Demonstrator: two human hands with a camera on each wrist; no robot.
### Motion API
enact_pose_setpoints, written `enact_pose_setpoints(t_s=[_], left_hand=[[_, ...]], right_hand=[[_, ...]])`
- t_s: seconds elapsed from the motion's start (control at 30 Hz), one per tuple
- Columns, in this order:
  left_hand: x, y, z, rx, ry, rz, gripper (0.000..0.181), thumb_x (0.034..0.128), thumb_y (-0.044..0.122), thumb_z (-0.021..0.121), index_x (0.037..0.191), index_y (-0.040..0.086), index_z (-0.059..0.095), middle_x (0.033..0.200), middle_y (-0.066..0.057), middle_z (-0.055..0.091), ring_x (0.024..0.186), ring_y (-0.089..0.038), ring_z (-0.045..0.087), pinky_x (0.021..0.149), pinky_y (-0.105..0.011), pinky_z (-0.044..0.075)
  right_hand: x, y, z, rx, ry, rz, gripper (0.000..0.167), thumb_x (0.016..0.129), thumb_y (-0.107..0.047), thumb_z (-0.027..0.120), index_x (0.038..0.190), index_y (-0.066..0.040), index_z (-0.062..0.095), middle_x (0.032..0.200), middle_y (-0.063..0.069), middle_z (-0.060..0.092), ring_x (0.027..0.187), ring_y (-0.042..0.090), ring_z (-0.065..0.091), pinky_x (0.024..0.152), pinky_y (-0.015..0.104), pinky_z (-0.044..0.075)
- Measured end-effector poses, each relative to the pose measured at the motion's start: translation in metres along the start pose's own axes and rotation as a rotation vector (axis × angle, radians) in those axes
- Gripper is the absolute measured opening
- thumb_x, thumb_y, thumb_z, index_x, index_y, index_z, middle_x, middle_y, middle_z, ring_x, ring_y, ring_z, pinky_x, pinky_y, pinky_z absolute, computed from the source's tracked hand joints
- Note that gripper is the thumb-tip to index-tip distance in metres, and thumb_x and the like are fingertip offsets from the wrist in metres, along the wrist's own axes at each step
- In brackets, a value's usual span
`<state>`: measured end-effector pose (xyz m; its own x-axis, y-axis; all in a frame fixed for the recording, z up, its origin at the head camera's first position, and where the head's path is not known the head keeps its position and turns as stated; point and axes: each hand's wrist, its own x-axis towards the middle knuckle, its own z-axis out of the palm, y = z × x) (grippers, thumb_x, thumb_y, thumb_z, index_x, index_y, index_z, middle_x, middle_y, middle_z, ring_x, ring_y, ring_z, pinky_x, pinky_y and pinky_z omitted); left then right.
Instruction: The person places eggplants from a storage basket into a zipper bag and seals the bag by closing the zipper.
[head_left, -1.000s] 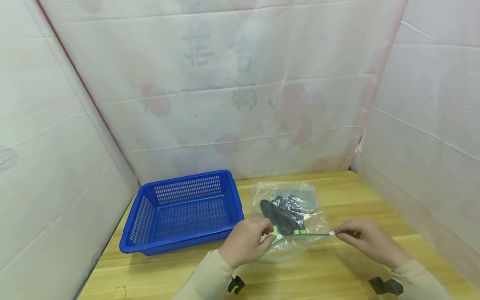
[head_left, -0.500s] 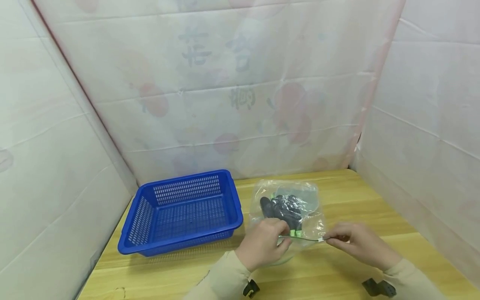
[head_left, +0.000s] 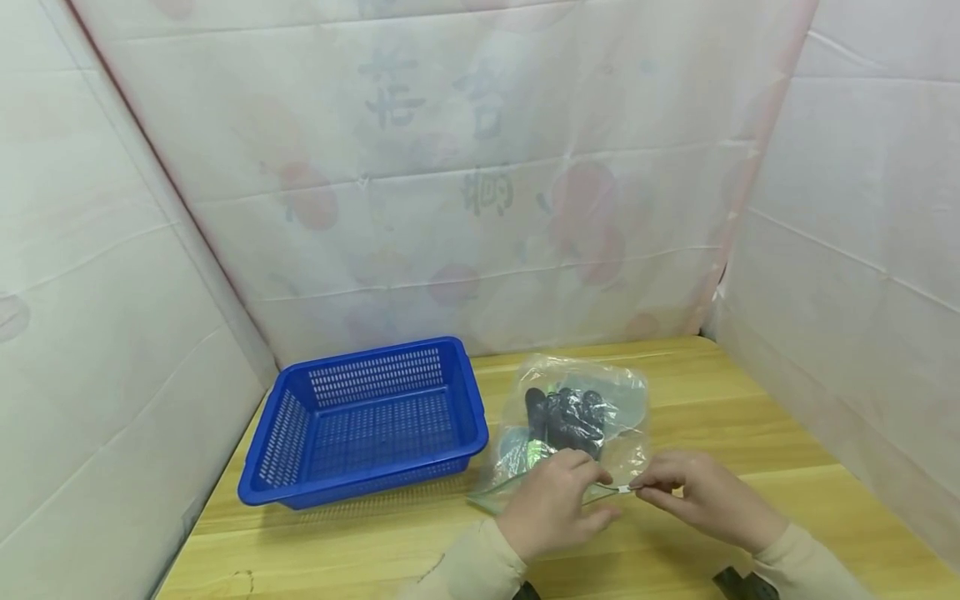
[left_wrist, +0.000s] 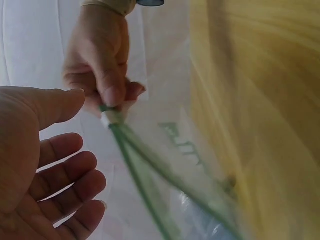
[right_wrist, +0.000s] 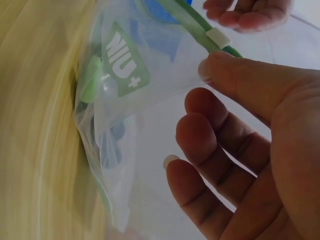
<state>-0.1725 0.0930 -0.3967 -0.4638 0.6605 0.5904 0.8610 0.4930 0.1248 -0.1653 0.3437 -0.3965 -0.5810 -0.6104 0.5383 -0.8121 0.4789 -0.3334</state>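
Observation:
A clear zip bag (head_left: 626, 417) with a green-edged mouth and a white slider (right_wrist: 218, 38) lies on the table. Inside it are dark gloves (head_left: 573, 421) with bright green at the cuff. My right hand (head_left: 693, 492) pinches the corner of the mouth between thumb and forefinger, just beside the slider. My left hand (head_left: 551, 504) is over the near edge of the bag; in the left wrist view its fingers (left_wrist: 65, 150) are spread and loosely bent, holding nothing. There the two green strips of the mouth stand apart below the slider. My left hand hides part of the mouth in the head view.
A blue slotted plastic basket (head_left: 375, 425) stands left of the bag on the wooden table (head_left: 300, 558). White printed fabric (head_left: 420, 217) closes off the back, with pale walls at both sides.
Both hands have shifted: the left rightward along the bag's mouth, the right slightly leftward with the corner. The bag has turned a little, and the left fingers have come off the green edge.

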Motion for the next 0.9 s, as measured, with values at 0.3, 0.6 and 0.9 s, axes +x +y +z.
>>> enact_pose_setpoints(t_s=[0.3, 0.6, 0.9], left_hand=[[-0.002, 0.001, 0.014, -0.025, 0.068, 0.045, 0.022, 0.0786, 0.033, 0.079, 0.093, 0.018, 0.070, 0.088, 0.012, 0.064, 0.081, 0.002, 0.056, 0.078, -0.006, 0.040], [-0.003, 0.001, 0.018, -0.027, 0.114, 0.034, 0.018, 0.0780, 0.027, 0.080, 0.091, 0.018, 0.072, 0.086, 0.012, 0.065, 0.080, 0.002, 0.056, 0.076, -0.005, 0.040], [-0.004, 0.001, 0.023, -0.008, 0.104, 0.012, 0.009, 0.0843, 0.026, 0.075, 0.090, 0.019, 0.073, 0.086, 0.013, 0.066, 0.080, 0.002, 0.056, 0.078, -0.006, 0.041]], right_hand=[[0.004, -0.003, 0.005, 0.013, 0.008, -0.064, 0.036, 0.074, 0.001, 0.079, 0.097, -0.026, 0.070, 0.085, -0.013, 0.065, 0.068, -0.004, 0.053, 0.056, 0.007, 0.039], [0.008, -0.004, 0.009, 0.020, -0.014, -0.063, 0.019, 0.084, -0.012, 0.074, 0.096, -0.026, 0.071, 0.085, -0.013, 0.065, 0.070, -0.004, 0.054, 0.059, 0.010, 0.042], [0.011, -0.007, 0.013, 0.025, -0.009, -0.097, 0.029, 0.078, -0.004, 0.077, 0.096, -0.026, 0.071, 0.087, -0.016, 0.062, 0.071, -0.004, 0.054, 0.060, 0.010, 0.042]])
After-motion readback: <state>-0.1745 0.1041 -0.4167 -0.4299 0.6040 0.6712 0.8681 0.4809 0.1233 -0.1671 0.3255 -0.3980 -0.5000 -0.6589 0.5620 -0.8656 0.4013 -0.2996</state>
